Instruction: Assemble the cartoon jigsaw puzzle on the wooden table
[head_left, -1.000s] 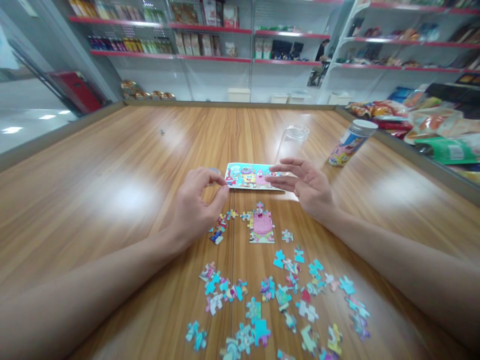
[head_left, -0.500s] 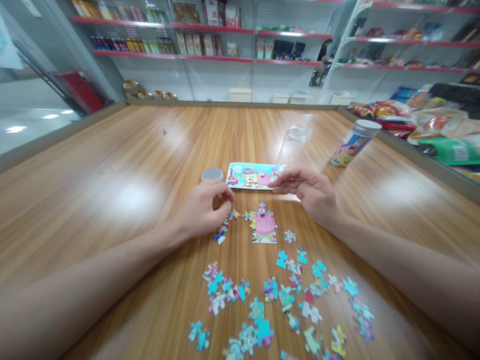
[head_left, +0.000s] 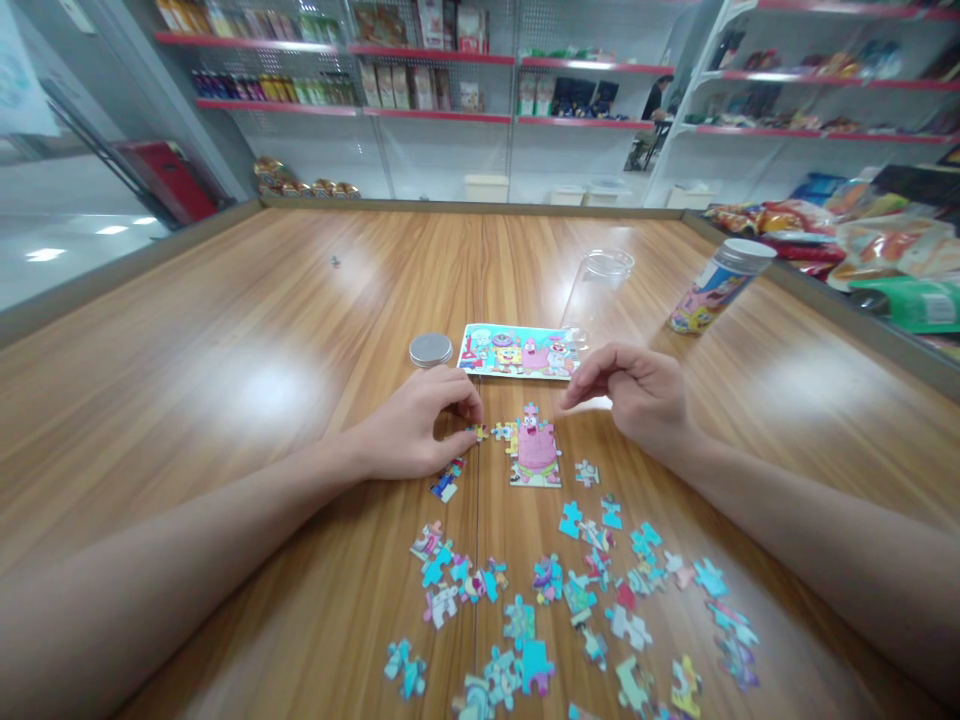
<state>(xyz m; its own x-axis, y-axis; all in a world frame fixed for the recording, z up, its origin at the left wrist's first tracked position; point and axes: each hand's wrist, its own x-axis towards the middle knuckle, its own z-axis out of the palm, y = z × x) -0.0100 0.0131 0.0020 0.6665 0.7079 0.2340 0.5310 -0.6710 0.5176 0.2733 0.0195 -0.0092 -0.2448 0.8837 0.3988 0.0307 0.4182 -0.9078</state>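
Note:
My left hand (head_left: 416, 430) rests on the wooden table (head_left: 225, 380), its thumb and fingers pinched on a small puzzle piece (head_left: 478, 432) just left of the joined pink-figure section (head_left: 534, 452). My right hand (head_left: 637, 390) hovers right of that section with fingers curled inward and nothing visible in them. A small cluster of joined pieces (head_left: 447, 480) lies under my left wrist. Several loose pieces (head_left: 570, 600) are scattered nearer to me. The colourful reference picture (head_left: 521, 352) lies flat beyond both hands.
A round metal lid (head_left: 430, 349) sits left of the picture. A clear empty tube (head_left: 600, 285) and a printed tube with a white cap (head_left: 720, 285) lie further right. Snack bags (head_left: 862, 240) line the right edge; store shelves (head_left: 435, 90) stand behind.
My left hand came down from near the picture to the table and now pinches a piece beside the pink section. My right hand drew back from the picture and curled its fingers.

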